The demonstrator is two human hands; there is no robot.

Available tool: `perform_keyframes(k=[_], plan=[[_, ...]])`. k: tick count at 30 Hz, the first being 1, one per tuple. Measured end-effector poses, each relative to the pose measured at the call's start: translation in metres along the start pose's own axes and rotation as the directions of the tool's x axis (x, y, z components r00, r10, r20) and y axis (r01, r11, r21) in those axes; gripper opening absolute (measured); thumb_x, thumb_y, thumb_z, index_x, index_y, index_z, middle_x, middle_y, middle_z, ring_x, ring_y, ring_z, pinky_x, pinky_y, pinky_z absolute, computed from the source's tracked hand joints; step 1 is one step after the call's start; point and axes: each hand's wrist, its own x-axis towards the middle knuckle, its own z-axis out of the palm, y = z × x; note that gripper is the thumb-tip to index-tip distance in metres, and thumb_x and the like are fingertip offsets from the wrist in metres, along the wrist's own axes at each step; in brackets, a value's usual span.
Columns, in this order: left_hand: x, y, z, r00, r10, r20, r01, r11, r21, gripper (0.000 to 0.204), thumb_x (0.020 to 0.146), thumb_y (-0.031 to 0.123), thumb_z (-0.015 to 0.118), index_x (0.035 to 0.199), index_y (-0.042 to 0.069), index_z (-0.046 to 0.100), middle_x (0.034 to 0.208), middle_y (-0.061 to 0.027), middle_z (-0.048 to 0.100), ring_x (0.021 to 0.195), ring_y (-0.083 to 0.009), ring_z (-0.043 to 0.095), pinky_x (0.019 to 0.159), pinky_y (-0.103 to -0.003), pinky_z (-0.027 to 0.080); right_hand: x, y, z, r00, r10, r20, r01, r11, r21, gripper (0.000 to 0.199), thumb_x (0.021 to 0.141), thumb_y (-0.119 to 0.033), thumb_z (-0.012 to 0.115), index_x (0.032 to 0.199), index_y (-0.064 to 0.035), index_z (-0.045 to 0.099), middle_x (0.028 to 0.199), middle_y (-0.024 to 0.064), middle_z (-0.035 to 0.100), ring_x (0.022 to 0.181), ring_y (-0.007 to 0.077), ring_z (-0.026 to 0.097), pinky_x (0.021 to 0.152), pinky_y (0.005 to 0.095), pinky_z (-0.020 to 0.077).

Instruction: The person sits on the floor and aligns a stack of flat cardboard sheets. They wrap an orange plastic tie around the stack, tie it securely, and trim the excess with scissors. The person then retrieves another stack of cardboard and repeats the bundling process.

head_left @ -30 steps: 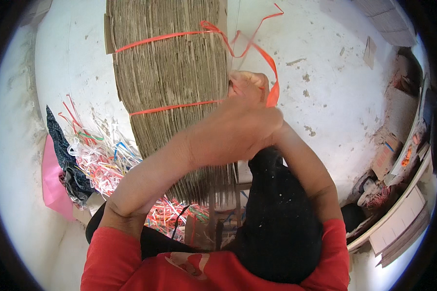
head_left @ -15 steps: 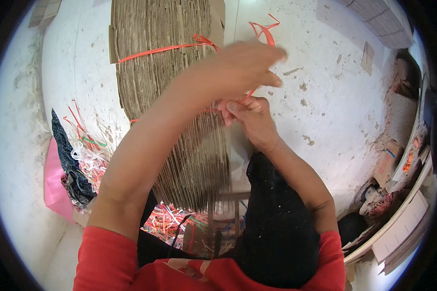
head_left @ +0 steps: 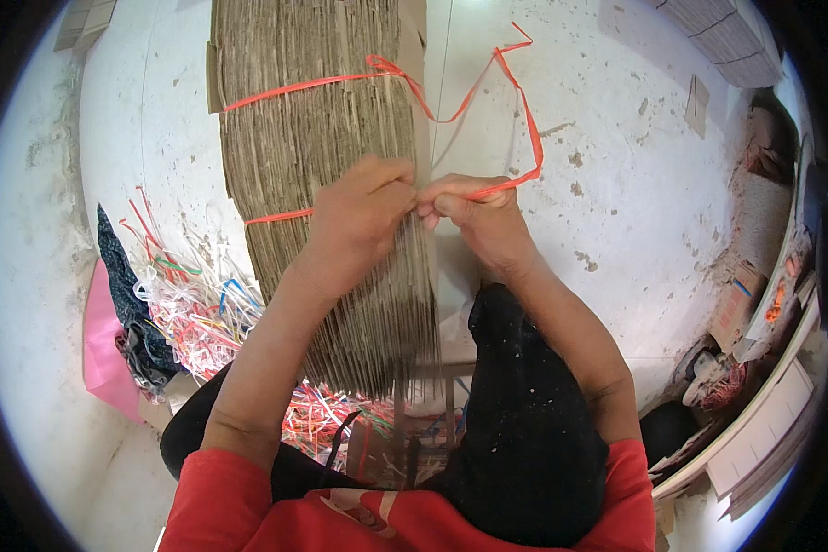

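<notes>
Both hands meet on top of a tall stack of flat cardboard sheets (head_left: 322,166) lying on the white floor (head_left: 616,184). The left hand (head_left: 359,221) pinches the orange plastic strap (head_left: 488,110); the right hand (head_left: 483,216) grips its loose end tight. Coloured strap scraps (head_left: 193,313) lie beside.

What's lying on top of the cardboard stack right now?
Two orange straps cross the cardboard stack. The left hand rests on its edge, and the right hand pinches the loose strap end beside it. Where the nearer strap passes under the hands is hidden, as is the floor under the stack.
</notes>
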Motion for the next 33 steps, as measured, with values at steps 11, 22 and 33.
perform_keyframes(k=[11,22,33], plan=[[0.001,-0.002,-0.005,0.994,0.011,0.111,0.015,0.973,-0.231,0.009,0.072,0.009,0.067,0.079,0.004,0.063,0.082,-0.0080,0.057,0.078,-0.0252,0.054,0.066,-0.033,0.045,0.000,0.001,-0.002,0.997,-0.063,-0.035,0.059,0.994,-0.097,0.011,0.072,0.005,0.065,0.083,0.0032,0.067,0.086,0.0092,0.065,0.078,0.0140,0.061,0.072,0.0268,0.0501],[0.014,-0.008,-0.005,0.951,-0.236,0.200,0.288,0.912,-0.291,0.029,0.080,0.006,0.061,0.108,-0.001,0.061,0.091,-0.0147,0.066,0.083,-0.0184,0.065,0.074,-0.029,0.049,0.002,-0.008,0.018,0.855,-0.502,0.132,0.375,0.421,-0.826,0.011,0.077,0.003,0.057,0.087,-0.0029,0.055,0.084,0.0113,0.058,0.073,0.0265,0.060,0.061,0.0329,0.0481],[0.019,-0.017,-0.006,0.956,-0.107,0.272,0.172,0.959,-0.226,0.023,0.079,0.003,0.061,0.101,-0.001,0.063,0.080,-0.0155,0.065,0.073,-0.0179,0.064,0.067,-0.028,0.048,0.001,0.005,0.015,0.929,-0.367,-0.055,0.228,0.681,-0.696,0.013,0.081,-0.003,0.060,0.093,-0.0035,0.054,0.082,0.0119,0.056,0.071,0.0283,0.059,0.060,0.0341,0.0483]])
